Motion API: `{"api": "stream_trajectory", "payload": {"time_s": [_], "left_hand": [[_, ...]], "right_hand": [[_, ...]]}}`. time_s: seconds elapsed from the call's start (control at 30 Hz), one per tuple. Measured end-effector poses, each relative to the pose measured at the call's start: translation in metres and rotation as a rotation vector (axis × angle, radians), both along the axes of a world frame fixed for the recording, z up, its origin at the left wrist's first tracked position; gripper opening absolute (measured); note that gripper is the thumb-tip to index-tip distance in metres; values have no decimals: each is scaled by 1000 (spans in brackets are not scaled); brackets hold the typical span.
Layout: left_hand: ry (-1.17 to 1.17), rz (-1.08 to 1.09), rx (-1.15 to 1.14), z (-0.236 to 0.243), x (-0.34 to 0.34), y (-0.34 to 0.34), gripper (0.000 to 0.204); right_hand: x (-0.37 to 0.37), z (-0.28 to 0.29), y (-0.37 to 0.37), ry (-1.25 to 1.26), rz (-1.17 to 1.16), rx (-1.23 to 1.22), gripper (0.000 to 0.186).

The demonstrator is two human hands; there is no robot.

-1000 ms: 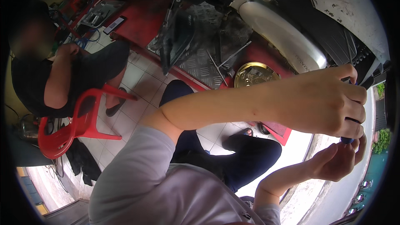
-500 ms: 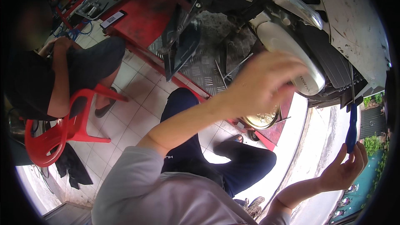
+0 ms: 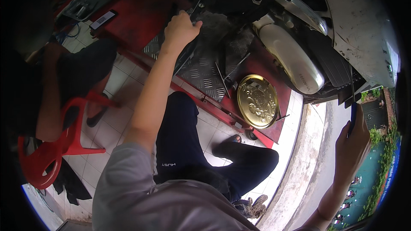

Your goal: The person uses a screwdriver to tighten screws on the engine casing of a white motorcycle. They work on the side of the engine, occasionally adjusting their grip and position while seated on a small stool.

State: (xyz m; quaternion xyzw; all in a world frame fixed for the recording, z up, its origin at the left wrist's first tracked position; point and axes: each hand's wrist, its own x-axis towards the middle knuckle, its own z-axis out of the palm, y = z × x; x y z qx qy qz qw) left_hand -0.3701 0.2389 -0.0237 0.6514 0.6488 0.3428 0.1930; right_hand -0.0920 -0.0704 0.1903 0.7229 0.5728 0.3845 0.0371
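Note:
My left hand [image 3: 182, 32] is closed at the motorcycle's lower frame, beside a thin metal rod [image 3: 195, 7]; what lies within its fingers, if anything, is hidden. Just below it, a dark panel-like part is partly covered by the hand and forearm. At the far right, my right hand [image 3: 353, 145] grips the blue handle of a screwdriver [image 3: 353, 113]. Its thin shaft points up toward the rear of the motorcycle, below the pale body panel [image 3: 359, 25]. The silver exhaust muffler [image 3: 291, 57] sits between my two hands.
A round gold embossed tray [image 3: 257, 102] lies on the red lift platform [image 3: 231, 102]. A phone [image 3: 103, 19] and a metal tray [image 3: 83, 6] are at the upper left. Another person sits on a red plastic chair [image 3: 79, 132] on the left.
My left hand has moved from beside the muffler up and left to the lower frame, uncovering the gold tray. My right hand has moved up along the screwdriver handle.

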Motion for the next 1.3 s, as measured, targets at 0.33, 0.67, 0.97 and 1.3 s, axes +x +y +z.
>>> {"api": "stream_trajectory", "payload": {"time_s": [0.33, 0.67, 0.97, 1.3], "left_hand": [[-82, -47, 183, -15, 3, 19, 46], [-24, -118, 145, -11, 3, 12, 50], [-72, -155, 183, -14, 2, 13, 61], [-118, -180, 311, -19, 2, 12, 58]], "right_hand": [[-10, 13, 11, 114, 28, -98, 37], [7, 4, 3, 982, 45, 158, 18], [1, -14, 10, 2261, 505, 301, 15], [5, 3, 5, 211, -27, 155, 38]]}}
